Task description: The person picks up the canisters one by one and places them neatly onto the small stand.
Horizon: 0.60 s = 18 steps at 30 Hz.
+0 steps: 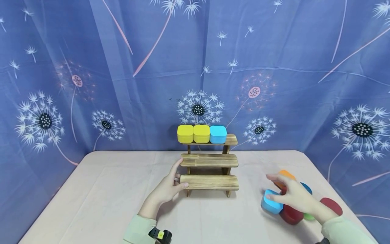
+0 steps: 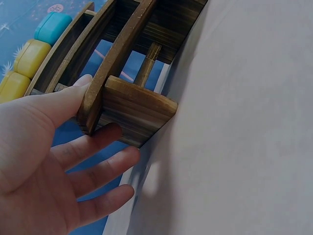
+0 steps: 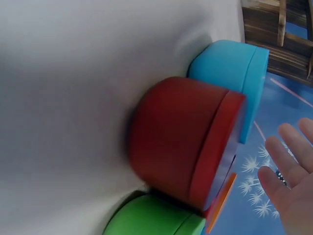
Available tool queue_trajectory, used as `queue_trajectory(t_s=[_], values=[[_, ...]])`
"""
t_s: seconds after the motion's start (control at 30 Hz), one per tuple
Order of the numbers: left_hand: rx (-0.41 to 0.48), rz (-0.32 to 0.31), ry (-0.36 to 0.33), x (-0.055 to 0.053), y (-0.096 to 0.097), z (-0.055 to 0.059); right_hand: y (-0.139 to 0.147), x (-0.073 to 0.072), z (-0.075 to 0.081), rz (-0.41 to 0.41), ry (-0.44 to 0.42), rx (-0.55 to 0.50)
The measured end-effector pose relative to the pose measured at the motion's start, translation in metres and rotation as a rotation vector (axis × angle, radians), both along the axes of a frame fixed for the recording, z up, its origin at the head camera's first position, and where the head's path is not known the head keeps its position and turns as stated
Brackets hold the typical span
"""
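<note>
At the left end of the small three-tier wooden stand (image 1: pixel 210 182), my left hand (image 1: pixel 166 188) holds its side. The thumb lies on the lowest board and the index finger reaches to the middle one; in the left wrist view the other fingers spread beside the wooden leg (image 2: pixel 139 105). My right hand (image 1: pixel 294 195) hovers over a group of tins at the right, thumb and fingers apart. Under its thumb is a light blue tin (image 1: pixel 272 204), beside a dark red tin (image 3: pixel 178 137). An orange tin (image 1: pixel 287 174) is behind the fingers, partly hidden.
Two yellow tins (image 1: pixel 185 134) and a blue tin (image 1: pixel 218 134) line the top tier. Near the right hand are a green tin (image 3: pixel 154 218), another red tin (image 1: pixel 332 206) and a dark blue one (image 1: pixel 306 187). Patterned blue cloth (image 1: pixel 146 101) hangs behind the table.
</note>
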<state>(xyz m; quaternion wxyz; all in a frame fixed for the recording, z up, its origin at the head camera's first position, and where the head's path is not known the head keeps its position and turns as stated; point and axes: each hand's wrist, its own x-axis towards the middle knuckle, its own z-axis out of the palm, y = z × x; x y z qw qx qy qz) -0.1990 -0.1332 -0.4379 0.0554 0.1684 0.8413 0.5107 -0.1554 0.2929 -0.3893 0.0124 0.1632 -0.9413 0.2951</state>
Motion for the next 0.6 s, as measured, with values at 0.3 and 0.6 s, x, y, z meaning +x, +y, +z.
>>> queue_trajectory(t_s=[0.3, 0.6], values=[[-0.035, 0.005, 0.016, 0.0008, 0.0002, 0.0018, 0.0066, 0.0060, 0.0022, 0.012, -0.040, 0.076], [-0.035, 0.014, -0.003, 0.0016, 0.0012, 0.0030, 0.0107, 0.0059, -0.0021, 0.008, -0.125, 0.135]])
